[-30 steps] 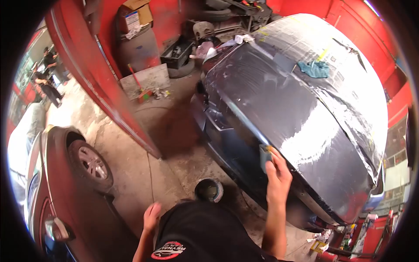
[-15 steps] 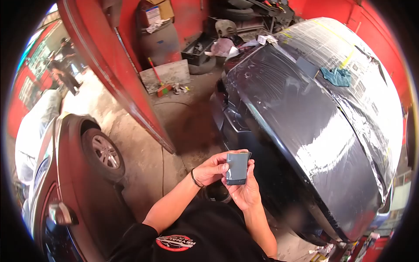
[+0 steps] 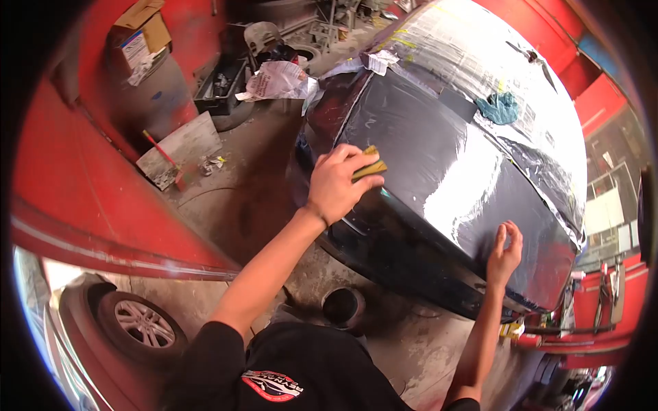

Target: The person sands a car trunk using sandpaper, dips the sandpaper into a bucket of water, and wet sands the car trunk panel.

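My left hand (image 3: 339, 181) grips a sanding block (image 3: 370, 164), its yellow-brown side showing between my thumb and fingers. It is over the near-left edge of a dark car panel (image 3: 411, 123); whether the block touches the surface I cannot tell. My right hand (image 3: 505, 257) is at the panel's near edge, farther right, with fingers stretched out and nothing in them. The panel is glossy, with whitish smears and a bright reflection. Beyond it, newspaper (image 3: 452, 41) and plastic sheeting cover the car. A crumpled teal cloth (image 3: 499, 108) lies on the covering.
A dark bucket (image 3: 343, 306) stands on the floor before me. To the left are a red metal post (image 3: 123, 253) and another car's wheel (image 3: 145, 323). A barrel (image 3: 154, 89) with a cardboard box on top stands against the red wall. Shelving with tools is at right.
Both hands held the grey-faced block before my body. Now my left hand has carried it forward to the panel, and my right hand has let go and moved right. The view has turned.
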Demonstrator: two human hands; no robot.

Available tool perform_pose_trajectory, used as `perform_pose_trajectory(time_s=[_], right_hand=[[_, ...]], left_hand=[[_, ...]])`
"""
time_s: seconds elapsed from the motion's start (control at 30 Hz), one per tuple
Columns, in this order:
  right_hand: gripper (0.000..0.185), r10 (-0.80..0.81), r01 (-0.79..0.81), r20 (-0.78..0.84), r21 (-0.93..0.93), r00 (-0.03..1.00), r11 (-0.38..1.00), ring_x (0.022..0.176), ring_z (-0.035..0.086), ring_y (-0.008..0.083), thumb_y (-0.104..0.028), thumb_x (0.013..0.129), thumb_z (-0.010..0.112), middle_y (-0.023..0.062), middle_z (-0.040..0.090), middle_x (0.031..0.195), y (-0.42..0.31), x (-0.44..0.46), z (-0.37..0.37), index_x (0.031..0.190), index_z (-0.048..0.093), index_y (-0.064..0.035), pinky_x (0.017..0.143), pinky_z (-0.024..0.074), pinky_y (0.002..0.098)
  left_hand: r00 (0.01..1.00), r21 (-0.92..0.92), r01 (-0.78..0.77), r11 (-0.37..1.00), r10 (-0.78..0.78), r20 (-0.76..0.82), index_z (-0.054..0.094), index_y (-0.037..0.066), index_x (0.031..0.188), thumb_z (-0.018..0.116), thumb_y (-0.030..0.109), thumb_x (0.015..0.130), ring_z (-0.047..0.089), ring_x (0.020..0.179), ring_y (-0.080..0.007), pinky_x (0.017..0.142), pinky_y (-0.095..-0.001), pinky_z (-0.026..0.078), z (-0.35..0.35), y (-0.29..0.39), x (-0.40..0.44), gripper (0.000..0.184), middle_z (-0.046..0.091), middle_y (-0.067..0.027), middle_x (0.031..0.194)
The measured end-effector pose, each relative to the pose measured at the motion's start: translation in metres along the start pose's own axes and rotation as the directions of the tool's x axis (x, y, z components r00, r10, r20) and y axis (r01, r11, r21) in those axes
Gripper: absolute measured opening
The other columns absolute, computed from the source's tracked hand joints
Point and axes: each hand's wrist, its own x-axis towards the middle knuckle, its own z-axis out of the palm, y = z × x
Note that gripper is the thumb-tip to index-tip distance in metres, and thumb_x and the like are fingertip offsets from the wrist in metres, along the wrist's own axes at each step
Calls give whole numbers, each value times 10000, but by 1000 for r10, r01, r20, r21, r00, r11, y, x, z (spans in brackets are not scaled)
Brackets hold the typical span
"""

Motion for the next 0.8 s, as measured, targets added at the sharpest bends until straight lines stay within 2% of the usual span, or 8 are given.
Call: perform_pose_trajectory(time_s=[0.07,0.17,0.27,0.3,0.47,0.5,0.67,0.8], right_hand=[[245,50,-49,0,-188,999,981,1262,678,355,-250,1121,695,150,747,1353,36,-1,2,1220,747,-32,1118,506,454],[254,100,-98,-6,-258,995,961,1306,663,346,-267,1120,690,145,736,1395,33,-4,5,1231,758,-48,1137,496,465],[243,41,-33,17,-327,999,945,1304,665,344,-260,1114,699,146,740,1388,17,-1,6,1223,765,-53,1136,499,462],[226,73,-71,-6,-294,997,953,1305,663,338,-250,1103,710,137,744,1384,21,-3,8,1202,772,-56,1133,501,461],[187,148,-162,-69,-315,987,935,1293,666,320,-200,1079,716,109,753,1380,31,-9,5,1189,779,-63,1130,502,442],[182,163,-178,-74,-310,984,934,1292,666,316,-190,1074,716,104,754,1380,29,-11,6,1190,780,-65,1130,502,439],[175,184,-204,-89,-333,979,920,1299,661,305,-161,1054,722,97,760,1371,18,-11,7,1188,785,-69,1133,499,435],[164,159,-171,-63,-329,985,929,1298,660,313,-146,1046,729,102,763,1364,7,-7,8,1178,789,-68,1136,498,440]], left_hand=[[991,154,-129,980,134,-22,842,177,1227,912,356,866,678,1083,-281,1015,-451,477,21,-29,12,409,709,-58,1167],[992,201,-124,972,123,15,807,172,1281,872,296,908,638,1100,-292,1029,-481,446,23,-28,3,398,676,-67,1193],[990,238,-142,961,143,13,799,172,1295,852,259,927,628,1106,-285,1043,-491,426,24,-35,3,382,668,-65,1200],[991,216,-133,967,132,20,793,186,1319,836,238,938,620,1111,-282,1061,-498,411,26,-39,13,387,657,-62,1194],[998,396,-62,916,61,15,802,178,1145,853,290,921,643,1106,-284,997,-487,419,63,-76,111,256,690,-73,1105],[999,394,-38,918,29,29,812,180,1135,846,305,928,644,1110,-284,1006,-488,422,63,-75,118,245,694,-71,1101],[983,235,-155,960,125,135,833,173,1165,861,274,914,657,1085,-285,1018,-485,430,24,-47,55,273,686,-62,1090],[973,300,-191,935,139,186,841,174,1182,870,274,908,669,1080,-279,1009,-487,433,30,-46,70,294,711,-60,1106]])
